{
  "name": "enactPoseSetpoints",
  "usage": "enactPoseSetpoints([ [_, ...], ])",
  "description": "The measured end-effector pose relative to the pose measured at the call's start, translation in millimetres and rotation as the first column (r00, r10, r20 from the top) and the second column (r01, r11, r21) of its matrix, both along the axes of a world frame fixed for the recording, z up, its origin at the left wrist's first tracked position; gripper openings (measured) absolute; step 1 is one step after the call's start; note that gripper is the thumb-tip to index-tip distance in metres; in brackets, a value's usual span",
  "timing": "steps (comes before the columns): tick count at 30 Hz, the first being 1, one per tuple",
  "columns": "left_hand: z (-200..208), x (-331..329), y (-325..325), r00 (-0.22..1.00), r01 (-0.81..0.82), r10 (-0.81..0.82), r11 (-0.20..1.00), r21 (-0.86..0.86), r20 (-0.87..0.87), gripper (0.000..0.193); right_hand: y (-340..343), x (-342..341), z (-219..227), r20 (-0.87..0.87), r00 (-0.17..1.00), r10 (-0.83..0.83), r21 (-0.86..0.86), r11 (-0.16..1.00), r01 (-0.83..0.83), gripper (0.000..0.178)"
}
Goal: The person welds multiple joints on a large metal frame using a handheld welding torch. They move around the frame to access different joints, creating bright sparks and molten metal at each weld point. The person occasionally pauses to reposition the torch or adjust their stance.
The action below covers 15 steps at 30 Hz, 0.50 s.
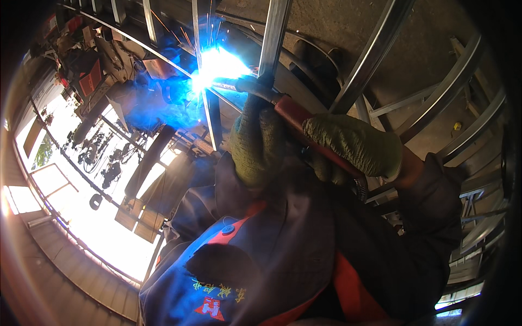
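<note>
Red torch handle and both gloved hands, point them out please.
Red torch handle (290, 112): head view, uncovered front section.
Left hand (253, 142): head view, middle of glove.
Right hand (356, 142): head view, glove's middle.

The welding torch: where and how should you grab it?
By the red handle, probably, coming in from the right, as the gloved right hand does. It is long and slants down to the right, away from the blinding arc. The metal neck leads to that glare, so it looks risky.
</note>
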<state>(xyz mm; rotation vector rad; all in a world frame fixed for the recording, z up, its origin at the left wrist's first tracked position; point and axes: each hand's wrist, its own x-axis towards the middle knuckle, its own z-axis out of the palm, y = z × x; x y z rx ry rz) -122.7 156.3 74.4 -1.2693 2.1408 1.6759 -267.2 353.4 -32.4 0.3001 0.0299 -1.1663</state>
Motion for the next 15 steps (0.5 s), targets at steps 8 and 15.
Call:
enactPoseSetpoints([
  [8, -14.2, -1.6, -0.5, 0.993, 0.001, -0.021, 0.986, -0.166, -0.119, 0.042, -8.8, -5.2, 6.9, -0.023, 1.000, 0.006, 0.007, 1.000, -0.006, 0.056],
  [15, -10.2, -3.3, 0.4, 0.996, -0.034, 0.025, 0.994, -0.105, -0.087, 0.038, -23.9, -18.5, 21.7, -0.128, 0.976, 0.176, 0.112, 0.980, -0.162, 0.055],
])
